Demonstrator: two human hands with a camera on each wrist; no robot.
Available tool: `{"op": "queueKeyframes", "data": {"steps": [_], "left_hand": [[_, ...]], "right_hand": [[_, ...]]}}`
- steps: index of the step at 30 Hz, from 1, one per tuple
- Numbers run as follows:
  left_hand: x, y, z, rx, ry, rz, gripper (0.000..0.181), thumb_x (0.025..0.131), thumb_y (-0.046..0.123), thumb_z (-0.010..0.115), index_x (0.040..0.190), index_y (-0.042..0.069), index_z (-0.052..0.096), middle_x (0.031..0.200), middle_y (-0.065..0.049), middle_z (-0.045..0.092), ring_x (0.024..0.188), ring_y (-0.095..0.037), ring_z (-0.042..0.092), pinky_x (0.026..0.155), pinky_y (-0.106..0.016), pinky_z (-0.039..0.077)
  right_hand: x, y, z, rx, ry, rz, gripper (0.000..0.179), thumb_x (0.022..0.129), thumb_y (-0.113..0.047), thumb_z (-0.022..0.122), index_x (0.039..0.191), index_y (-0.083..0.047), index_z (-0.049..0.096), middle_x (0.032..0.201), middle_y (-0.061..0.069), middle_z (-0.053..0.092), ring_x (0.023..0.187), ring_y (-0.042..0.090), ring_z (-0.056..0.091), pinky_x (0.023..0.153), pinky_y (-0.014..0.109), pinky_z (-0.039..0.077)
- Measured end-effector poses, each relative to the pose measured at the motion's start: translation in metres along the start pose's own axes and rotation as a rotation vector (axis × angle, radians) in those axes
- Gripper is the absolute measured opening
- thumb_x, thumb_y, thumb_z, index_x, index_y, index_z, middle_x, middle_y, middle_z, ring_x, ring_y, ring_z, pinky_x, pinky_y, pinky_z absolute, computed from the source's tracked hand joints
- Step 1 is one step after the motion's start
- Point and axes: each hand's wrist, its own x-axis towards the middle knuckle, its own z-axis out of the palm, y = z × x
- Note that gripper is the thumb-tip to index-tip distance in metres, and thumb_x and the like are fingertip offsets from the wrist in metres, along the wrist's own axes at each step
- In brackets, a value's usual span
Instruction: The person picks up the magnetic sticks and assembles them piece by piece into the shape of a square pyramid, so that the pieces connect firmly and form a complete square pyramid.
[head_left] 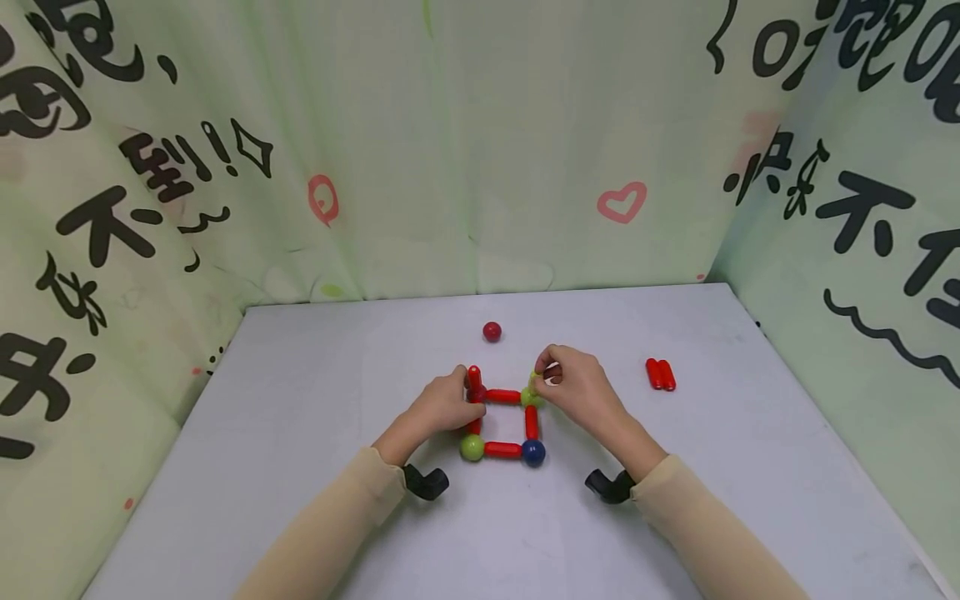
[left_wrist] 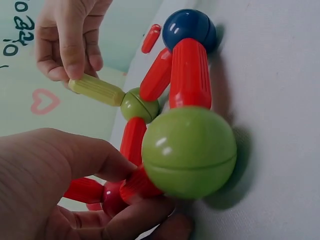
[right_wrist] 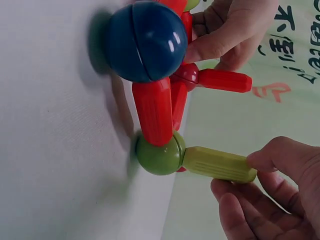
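A square of red magnetic building sticks joined by balls lies on the table: a green ball near left, a blue ball near right, a second green ball far right and a dark red ball far left. From the dark red ball rises a red stick. My left hand grips the square's left red stick between thumb and fingers. With thumb and fingertips my right hand pinches a yellow-green stick, whose lower end touches the far-right green ball.
Beyond the square lies a loose red ball. Two red sticks lie side by side at the right. Printed curtains enclose the white table at the back and both sides.
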Motion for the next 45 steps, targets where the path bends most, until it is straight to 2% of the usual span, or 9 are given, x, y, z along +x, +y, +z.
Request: {"op": "queueKeyframes", "data": {"steps": [7, 14, 17, 22, 27, 31, 37, 41, 45], "left_hand": [[-0.003, -0.005, -0.006, -0.034, -0.055, 0.031, 0.037, 0.094, 0.028, 0.073, 0.118, 0.007, 0.055, 0.082, -0.007, 0.064, 0.065, -0.018, 0.061, 0.063, -0.028, 0.053], [-0.002, -0.009, -0.013, 0.018, -0.054, 0.082, 0.028, 0.095, 0.026, 0.073, 0.112, 0.01, 0.059, 0.076, -0.005, 0.063, 0.065, -0.018, 0.058, 0.06, -0.028, 0.046], [-0.001, -0.009, -0.014, 0.058, -0.033, 0.097, 0.027, 0.093, 0.026, 0.072, 0.111, 0.009, 0.059, 0.083, -0.006, 0.062, 0.07, -0.019, 0.057, 0.062, -0.029, 0.045], [0.002, -0.009, -0.014, 0.077, 0.001, 0.147, 0.037, 0.092, 0.017, 0.071, 0.127, 0.01, 0.059, 0.11, -0.007, 0.062, 0.094, -0.022, 0.057, 0.078, -0.035, 0.054], [0.007, -0.016, -0.015, 0.025, 0.019, 0.242, 0.04, 0.092, 0.005, 0.069, 0.131, 0.015, 0.064, 0.117, -0.003, 0.068, 0.094, -0.022, 0.058, 0.081, -0.036, 0.054], [0.01, -0.021, -0.017, -0.012, -0.006, 0.302, 0.036, 0.093, 0.002, 0.069, 0.126, 0.014, 0.069, 0.113, -0.003, 0.07, 0.086, -0.02, 0.057, 0.073, -0.03, 0.051], [0.012, -0.024, -0.017, -0.027, -0.039, 0.325, 0.033, 0.092, 0.004, 0.072, 0.124, 0.015, 0.072, 0.114, -0.002, 0.07, 0.096, -0.02, 0.057, 0.078, -0.03, 0.052], [0.011, -0.022, -0.016, -0.024, -0.021, 0.308, 0.029, 0.091, 0.005, 0.073, 0.118, 0.014, 0.072, 0.111, -0.002, 0.07, 0.098, -0.02, 0.058, 0.081, -0.032, 0.053], [0.01, -0.021, -0.016, -0.002, 0.006, 0.268, 0.025, 0.09, 0.008, 0.075, 0.113, 0.016, 0.071, 0.108, -0.001, 0.069, 0.095, -0.019, 0.058, 0.08, -0.032, 0.053]], "right_hand": [[-0.004, 0.007, -0.003, -0.065, 0.046, -0.017, 0.011, 0.095, -0.019, 0.071, 0.103, -0.011, 0.069, 0.107, 0.008, 0.07, 0.1, 0.027, 0.071, 0.088, 0.044, 0.061], [-0.005, 0.03, -0.019, -0.221, 0.097, 0.056, 0.019, 0.099, -0.018, 0.061, 0.113, -0.006, 0.068, 0.119, 0.018, 0.067, 0.102, 0.034, 0.068, 0.084, 0.047, 0.061], [-0.007, 0.045, -0.028, -0.3, 0.082, 0.103, 0.028, 0.101, -0.018, 0.057, 0.121, -0.002, 0.067, 0.129, 0.025, 0.062, 0.104, 0.04, 0.066, 0.086, 0.05, 0.059], [-0.013, 0.065, -0.041, -0.417, 0.047, 0.169, 0.04, 0.103, -0.018, 0.052, 0.131, 0.01, 0.06, 0.132, 0.036, 0.056, 0.116, 0.051, 0.058, 0.091, 0.06, 0.053], [-0.016, 0.078, -0.048, -0.512, 0.015, 0.22, 0.037, 0.102, -0.018, 0.054, 0.111, 0.017, 0.061, 0.108, 0.038, 0.057, 0.101, 0.052, 0.054, 0.079, 0.058, 0.051], [-0.017, 0.085, -0.05, -0.522, 0.006, 0.221, 0.033, 0.1, -0.016, 0.057, 0.099, 0.016, 0.063, 0.105, 0.037, 0.056, 0.097, 0.051, 0.053, 0.077, 0.056, 0.05], [-0.016, 0.09, -0.05, -0.464, 0.025, 0.179, 0.025, 0.097, -0.005, 0.059, 0.113, 0.014, 0.065, 0.114, 0.037, 0.056, 0.095, 0.051, 0.059, 0.08, 0.057, 0.052], [-0.014, 0.091, -0.049, -0.383, -0.003, 0.176, 0.022, 0.096, -0.001, 0.059, 0.115, 0.007, 0.064, 0.103, 0.031, 0.059, 0.081, 0.041, 0.062, 0.075, 0.051, 0.053], [-0.011, 0.089, -0.048, -0.314, -0.072, 0.212, 0.033, 0.091, -0.002, 0.061, 0.123, 0.006, 0.058, 0.1, 0.027, 0.062, 0.081, 0.035, 0.061, 0.073, 0.046, 0.054]]}}
